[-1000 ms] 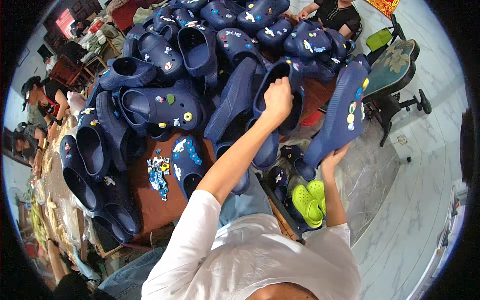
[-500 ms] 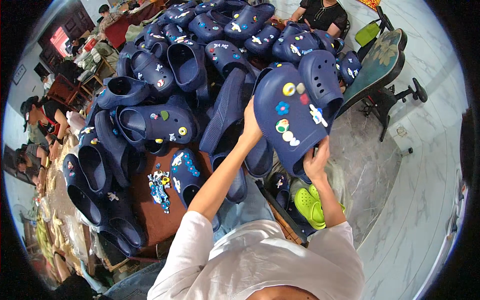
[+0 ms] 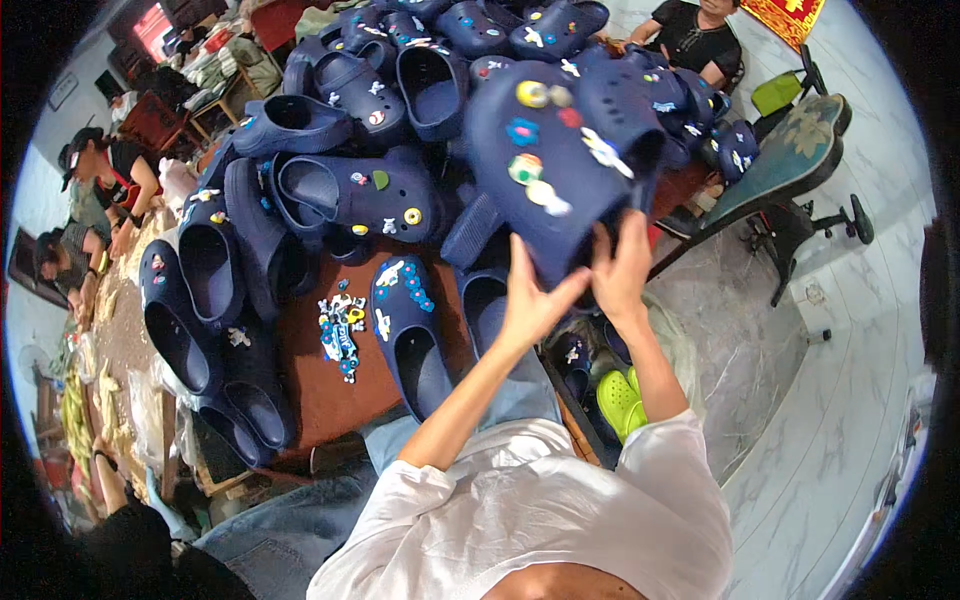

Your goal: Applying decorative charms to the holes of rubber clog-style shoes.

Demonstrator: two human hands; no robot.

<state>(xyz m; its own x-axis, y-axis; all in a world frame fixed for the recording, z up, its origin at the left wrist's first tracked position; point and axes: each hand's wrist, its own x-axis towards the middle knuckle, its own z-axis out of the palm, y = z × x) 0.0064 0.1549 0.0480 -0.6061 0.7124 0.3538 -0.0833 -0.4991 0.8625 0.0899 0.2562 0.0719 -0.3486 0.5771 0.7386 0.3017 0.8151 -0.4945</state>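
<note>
Both my hands are closed on a pair of navy clogs, lifted over the right front of a big heap. The near clog (image 3: 500, 130), slightly blurred, bears charms: yellow rings, a blue flower, a white figure and a small round one. Its partner (image 3: 622, 100), with holes in the toe, sits against its right side. My left hand (image 3: 540, 300) grips the lower edge of the near clog; my right hand (image 3: 622, 265) holds close beside it at the lower right. On the brown tabletop (image 3: 310, 395) lie a small pile of loose charms (image 3: 342, 335) and a charm-covered navy clog (image 3: 408, 320).
More navy clogs (image 3: 360, 195) heap across the table. Lime-green clogs (image 3: 622, 402) lie low at my right, by a plastic bag. A padded office chair (image 3: 790, 150) stands at the right. One person (image 3: 690, 40) sits beyond the heap; others work at the left.
The clog pair has moved up and a little left. My left hand has shifted from the clog's left side to its lower edge, nearer my right hand. The view has turned slightly.
</note>
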